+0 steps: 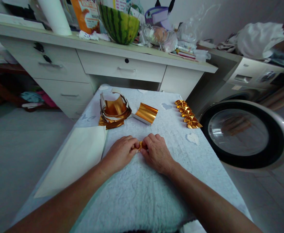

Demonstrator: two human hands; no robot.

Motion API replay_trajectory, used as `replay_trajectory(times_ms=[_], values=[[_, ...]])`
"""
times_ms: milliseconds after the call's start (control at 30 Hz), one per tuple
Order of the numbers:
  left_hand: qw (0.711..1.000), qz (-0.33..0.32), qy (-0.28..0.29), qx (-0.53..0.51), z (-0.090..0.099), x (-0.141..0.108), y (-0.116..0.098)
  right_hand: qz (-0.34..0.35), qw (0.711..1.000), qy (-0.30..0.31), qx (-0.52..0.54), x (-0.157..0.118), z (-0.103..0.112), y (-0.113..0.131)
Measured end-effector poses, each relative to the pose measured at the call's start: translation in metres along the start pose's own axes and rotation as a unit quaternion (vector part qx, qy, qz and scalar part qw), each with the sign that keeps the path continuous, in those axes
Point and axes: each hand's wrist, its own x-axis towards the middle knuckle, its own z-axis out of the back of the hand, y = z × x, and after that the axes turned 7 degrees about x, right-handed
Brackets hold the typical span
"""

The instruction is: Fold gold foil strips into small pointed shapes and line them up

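A small piece of gold foil (140, 146) is pinched between my two hands over the middle of the cloth-covered table (142, 194). My left hand (123, 151) holds its left end with closed fingers, and my right hand (157, 152) grips its right end. Most of the foil is hidden by my fingers. Just beyond my hands lies a curled stack of gold sheets (146, 113). Behind my left hand sits a larger bundle of curled gold foil and paper strips (115, 108). Several folded gold foil pieces (187, 114) stand in a row at the right edge.
Pale paper sheets (76, 158) lie along the table's left side. Beyond the table is a white desk (122, 69) bearing a cut watermelon (119, 24), an orange packet (86, 14) and plastic bags. A washing machine with its round door (246, 134) open stands at the right.
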Motion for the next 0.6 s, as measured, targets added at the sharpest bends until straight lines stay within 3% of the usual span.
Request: replay_trajectory(times_ms=[600], values=[[0.995,-0.021,0.093,0.002,0.02,-0.005,0.007,-0.062,0.998,-0.004,-0.022,0.007,-0.004,0.011]])
